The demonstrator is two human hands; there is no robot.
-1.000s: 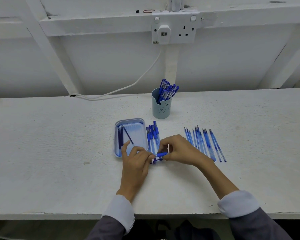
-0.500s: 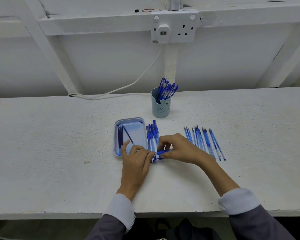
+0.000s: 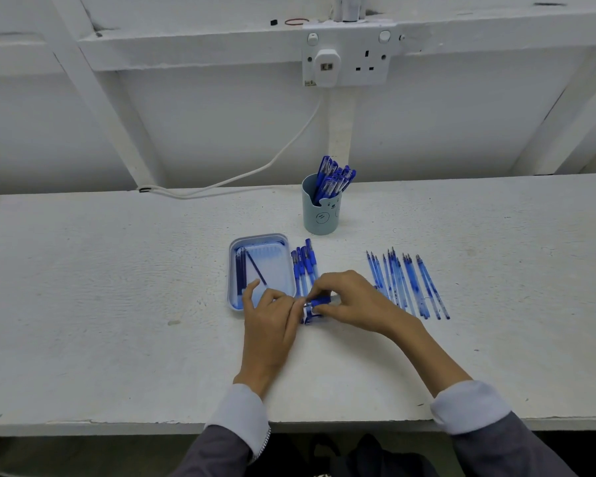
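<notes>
Both hands meet over one blue pen (image 3: 319, 301) lying crosswise near the table's middle. My right hand (image 3: 350, 302) pinches its right part. My left hand (image 3: 272, 318) grips its left end, fingers curled. Behind them lies a short row of capped blue pens (image 3: 304, 265), their near ends under my hands. To their left is a pale blue tray (image 3: 276, 242) holding a few dark refills (image 3: 242, 270).
Several uncapped pen barrels (image 3: 405, 284) lie in a row to the right. A blue-grey cup (image 3: 320, 215) full of pens stands behind. A white cable (image 3: 221, 184) runs along the wall from a socket (image 3: 346, 60). The table's front edge (image 3: 117, 426) is near.
My hands have closed in on the pen, the right hand sliding a little left toward the left hand. Nothing else moved.
</notes>
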